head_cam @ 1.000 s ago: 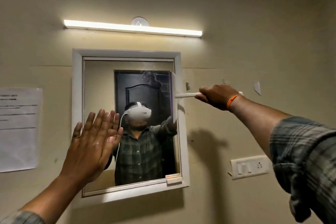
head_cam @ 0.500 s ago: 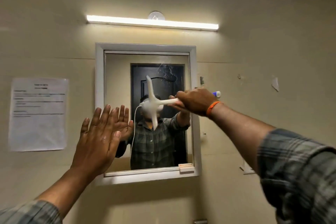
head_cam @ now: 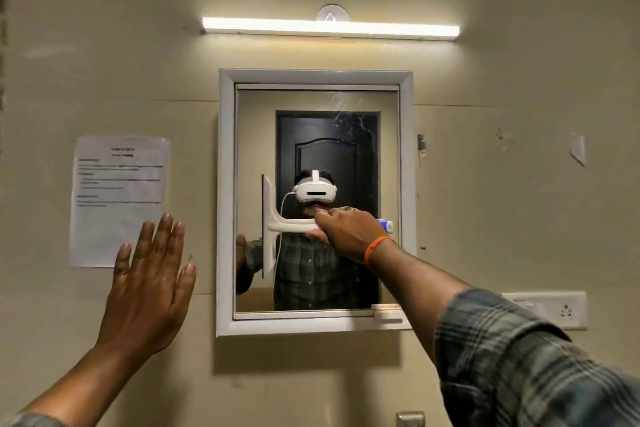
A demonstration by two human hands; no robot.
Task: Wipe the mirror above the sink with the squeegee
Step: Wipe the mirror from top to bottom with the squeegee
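Observation:
A white-framed mirror (head_cam: 227, 204) hangs on the beige wall, with smears near its upper right glass. My right hand (head_cam: 349, 230) is shut on the handle of a white squeegee (head_cam: 277, 227). Its blade stands upright against the glass, left of the mirror's middle. My left hand (head_cam: 150, 282) is flat and open with fingers together, held up against the wall left of the mirror frame, holding nothing. The sink is out of view.
A lit tube light (head_cam: 329, 28) runs above the mirror. A printed paper notice (head_cam: 117, 198) is stuck to the wall on the left. A white switch and socket plate (head_cam: 554, 308) sits at the right. A metal fitting (head_cam: 410, 419) shows at the bottom edge.
My right hand has drawn the squeegee across the glass from the mirror's right edge toward the left. My left hand now lies on the wall left of the frame. The view shifted left.

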